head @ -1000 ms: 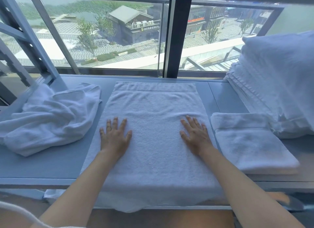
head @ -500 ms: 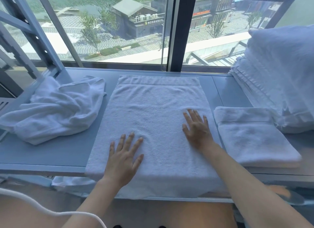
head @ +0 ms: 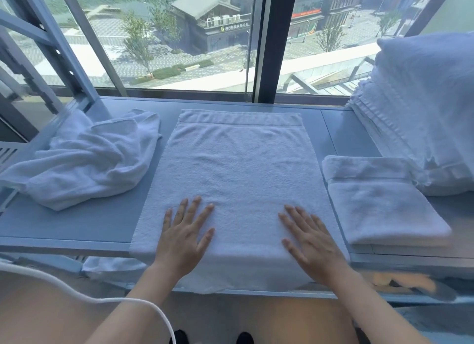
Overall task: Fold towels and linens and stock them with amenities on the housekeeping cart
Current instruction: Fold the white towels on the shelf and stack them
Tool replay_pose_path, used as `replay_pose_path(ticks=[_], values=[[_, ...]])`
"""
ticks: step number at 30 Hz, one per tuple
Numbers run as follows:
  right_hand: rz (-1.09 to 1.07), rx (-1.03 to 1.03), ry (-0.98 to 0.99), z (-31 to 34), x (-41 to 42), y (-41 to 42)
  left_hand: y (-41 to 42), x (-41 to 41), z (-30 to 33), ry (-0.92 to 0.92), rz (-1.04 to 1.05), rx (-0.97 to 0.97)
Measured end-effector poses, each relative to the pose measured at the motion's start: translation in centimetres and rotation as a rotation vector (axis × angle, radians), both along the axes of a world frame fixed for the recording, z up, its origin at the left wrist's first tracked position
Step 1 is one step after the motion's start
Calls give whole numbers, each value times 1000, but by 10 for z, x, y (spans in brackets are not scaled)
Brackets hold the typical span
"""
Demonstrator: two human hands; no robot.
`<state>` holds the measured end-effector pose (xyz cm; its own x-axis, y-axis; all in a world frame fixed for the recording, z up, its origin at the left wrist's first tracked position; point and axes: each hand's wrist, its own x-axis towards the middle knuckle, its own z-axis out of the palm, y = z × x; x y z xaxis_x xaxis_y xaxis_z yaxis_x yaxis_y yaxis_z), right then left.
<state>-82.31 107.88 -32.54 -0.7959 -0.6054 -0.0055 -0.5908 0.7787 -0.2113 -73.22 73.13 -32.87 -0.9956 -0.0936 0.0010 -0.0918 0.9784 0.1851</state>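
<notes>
Fingers first: my left hand (head: pixel 183 237) lies palm down on the flat towel (head: pixel 238 179), fingers straight and spread a little, gripping nothing. My right hand (head: pixel 309 237) does the same, fingers straight and fanned toward eleven o'clock, flat on the cloth. Both hands press on the near part of the towel, left at about seven o'clock of its middle, right at about five o'clock, well apart from each other.

That towel is spread out smooth in the middle of the pale blue shelf (head: pixel 84 223), with its banded hem at twelve o'clock, close to the window (head: pixel 179 36). Its near edge hangs over the shelf's front lip.

At nine o'clock of the flat towel I see a crumpled towel (head: pixel 84 161) lying in a loose heap on the same shelf, just beside it but not touching. At three o'clock sits a folded towel (head: pixel 379 200), squared up, near the flat one's right edge. Behind it, at two o'clock, a tall stack of linens (head: pixel 420 107) rises against the right side; the folded towel's far corner touches its base.

A white cable (head: pixel 84 293) curves across the lower left, below the shelf.
</notes>
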Motion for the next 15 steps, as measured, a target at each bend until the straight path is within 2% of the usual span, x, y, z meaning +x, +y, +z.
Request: replay_pose_path(ticks=[4,7,10,15], values=[[35,-19,-53,5,0,17,1,2,3,13,-8,35],[91,-42,-72,10,0,16,-7,11,10,132,-68,116],[119,28,-28,8,1,17,-27,34,2,228,-145,52],[155,139,29,2,-1,15,-40,58,-9,145,-129,-88]])
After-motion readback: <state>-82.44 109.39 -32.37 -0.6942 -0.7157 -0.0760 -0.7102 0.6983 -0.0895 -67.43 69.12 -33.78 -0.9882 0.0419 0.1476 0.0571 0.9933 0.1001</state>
